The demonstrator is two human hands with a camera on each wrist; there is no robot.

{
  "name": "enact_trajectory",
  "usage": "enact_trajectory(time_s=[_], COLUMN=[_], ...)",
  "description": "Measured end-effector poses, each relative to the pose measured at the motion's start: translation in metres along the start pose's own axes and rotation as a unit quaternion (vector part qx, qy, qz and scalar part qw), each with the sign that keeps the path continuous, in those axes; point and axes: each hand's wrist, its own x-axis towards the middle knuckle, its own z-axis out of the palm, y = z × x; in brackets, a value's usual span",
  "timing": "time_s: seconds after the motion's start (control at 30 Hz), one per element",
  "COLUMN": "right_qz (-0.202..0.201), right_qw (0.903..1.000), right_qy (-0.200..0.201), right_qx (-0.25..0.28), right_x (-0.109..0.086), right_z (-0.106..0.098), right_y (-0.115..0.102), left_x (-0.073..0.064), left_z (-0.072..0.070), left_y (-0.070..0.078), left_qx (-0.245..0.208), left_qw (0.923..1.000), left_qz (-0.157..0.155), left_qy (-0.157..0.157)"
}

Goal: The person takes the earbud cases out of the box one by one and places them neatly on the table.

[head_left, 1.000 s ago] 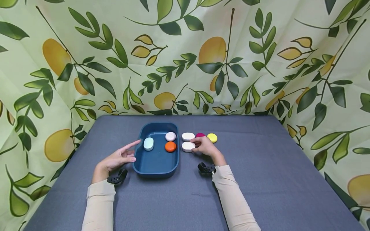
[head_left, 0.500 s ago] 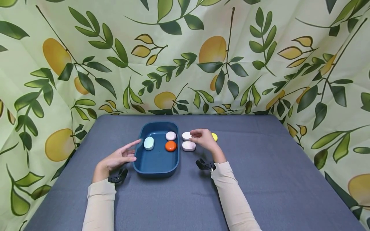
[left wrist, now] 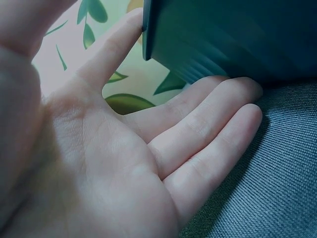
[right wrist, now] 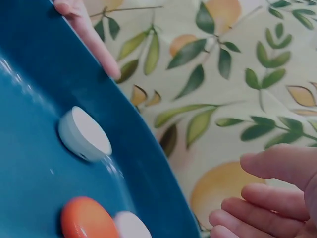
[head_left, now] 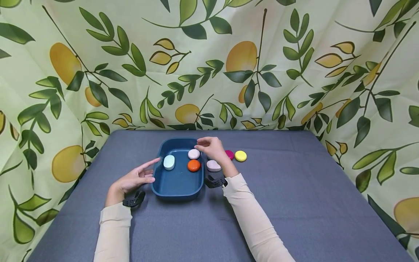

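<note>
My left hand (head_left: 131, 179) is at the left side of a dark blue tray (head_left: 178, 187), fingers extended; in the left wrist view its index fingertip touches the rim and other fingers lie against the outer wall. My right hand (head_left: 214, 149) hovers over the tray's back right rim. The right wrist view shows its fingers (right wrist: 265, 210) loosely bent and apart from the thumb, with nothing visible between them. Inside the tray sit a mint oblong piece (head_left: 169, 162), a pale pink round piece (head_left: 194, 154) and an orange round piece (head_left: 194, 166).
Right of the tray, a pale lavender oblong piece (head_left: 213, 166) lies on the grey-blue tablecloth (head_left: 294, 203). Farther right are a magenta round piece (head_left: 230, 155) and a yellow round piece (head_left: 240, 156). A leaf-patterned curtain (head_left: 209, 72) hangs behind the table.
My right hand has moved from the pieces on the table leftward and back, to the tray's rim. The magenta piece shows again; the rear white piece is now hidden. My left hand stays put.
</note>
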Motion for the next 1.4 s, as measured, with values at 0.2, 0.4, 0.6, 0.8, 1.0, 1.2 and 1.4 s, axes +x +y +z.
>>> enact_trajectory(time_s=[0.2,0.4,0.6,0.8,1.0,1.2,1.4], right_qz=[0.035,0.113,0.158,0.172,0.156,0.094,0.075], right_qw=[0.9992,0.9935,0.9854,0.9797,0.9778,0.9852,0.9814], right_qy=[-0.017,-0.012,-0.004,-0.01,-0.023,-0.048,-0.057], right_qx=[0.0,-0.007,-0.063,-0.102,-0.138,-0.135,-0.168], right_x=[0.009,0.02,0.026,0.028,0.03,0.033,0.037], right_z=[0.024,0.046,0.062,0.07,0.074,0.071,0.071], right_y=[-0.012,-0.015,-0.017,-0.015,-0.012,-0.006,-0.003], left_x=[-0.001,-0.001,-0.001,-0.002,-0.001,-0.001,0.0], left_z=[0.0,0.001,0.001,0.001,0.001,0.0,0.001], left_y=[0.0,0.001,0.002,0.002,0.002,0.002,0.002], left_qx=[-0.001,-0.004,-0.007,-0.005,-0.003,0.0,0.002], left_qw=[1.0,0.9999,0.9998,0.9999,1.0,0.9999,0.9999], left_qz=[-0.007,-0.01,-0.013,-0.012,-0.008,-0.013,-0.011], left_qy=[0.004,0.006,0.009,0.008,0.004,0.008,0.009])
